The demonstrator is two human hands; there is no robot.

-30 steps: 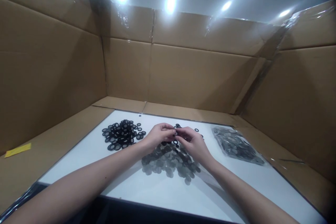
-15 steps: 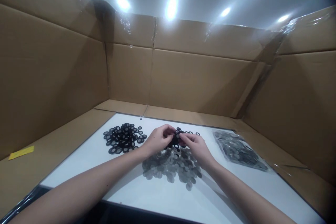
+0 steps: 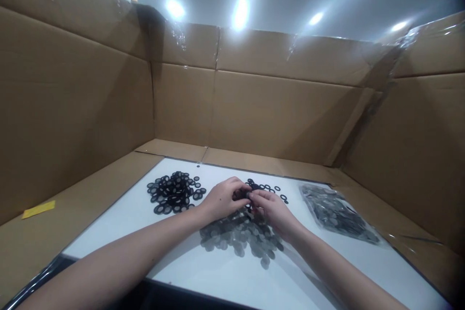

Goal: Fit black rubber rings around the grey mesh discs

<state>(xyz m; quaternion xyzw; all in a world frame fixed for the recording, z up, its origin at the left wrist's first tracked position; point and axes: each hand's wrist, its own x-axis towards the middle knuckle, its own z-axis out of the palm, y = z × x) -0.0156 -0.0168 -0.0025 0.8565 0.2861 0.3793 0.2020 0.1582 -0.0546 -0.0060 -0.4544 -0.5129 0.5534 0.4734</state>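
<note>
Shifted slightly rightward: left hand (image 3: pixel 227 199), right hand (image 3: pixel 274 213), fingertips closed together on black rings (image 3: pixel 242 195) (both hands equally near), gray discs (image 3: pixel 240 235) just below.

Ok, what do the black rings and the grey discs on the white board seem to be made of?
The black rings look like rubber: matte, with no metallic glint. The grey discs have a dull, muted sheen, perhaps metal, though grey plastic can't be ruled out from here.

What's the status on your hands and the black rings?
Left hand, right hand meeting at the fingertips, on black rings. Ring pile off to the left. Grey discs under both hands.
</note>
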